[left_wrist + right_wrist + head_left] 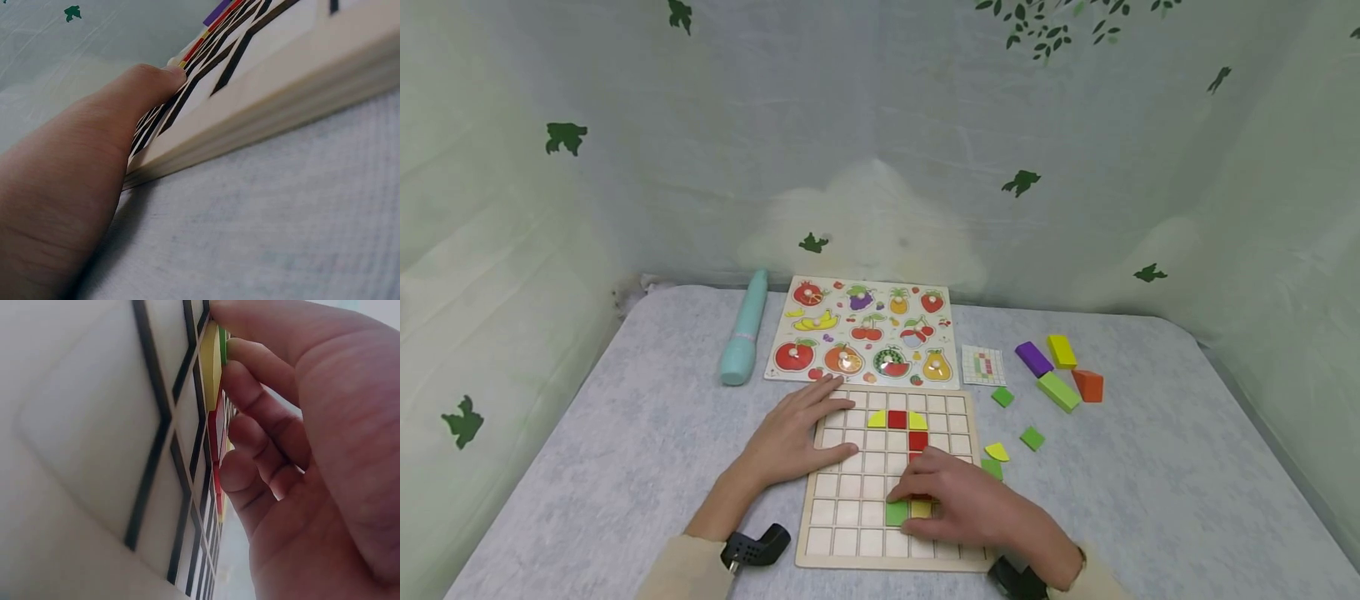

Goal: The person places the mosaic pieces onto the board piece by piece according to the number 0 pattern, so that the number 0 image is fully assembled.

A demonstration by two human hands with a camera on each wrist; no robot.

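A wooden grid board (835,515) lies on the table. My left hand (793,435) rests along its left edge, fingers spread and thumb over the squares. In the left wrist view that thumb (156,84) lies over the board's rim. Low on the grid, my right hand (958,497) pinches a green square tile (896,513) between thumb and fingertips. Beside it sits a yellow tile (921,509), partly covered by the hand. Farther up, a red tile (897,419) lies between two yellow rounded tiles, with red tiles (917,440) below the right one.
Loose green tiles (1032,438) and a yellow rounded tile (997,452) lie right of the board. A small pattern card (982,366), coloured blocks (1059,392), a fruit puzzle (850,318) and a turquoise tapered object (748,329) stand farther back.
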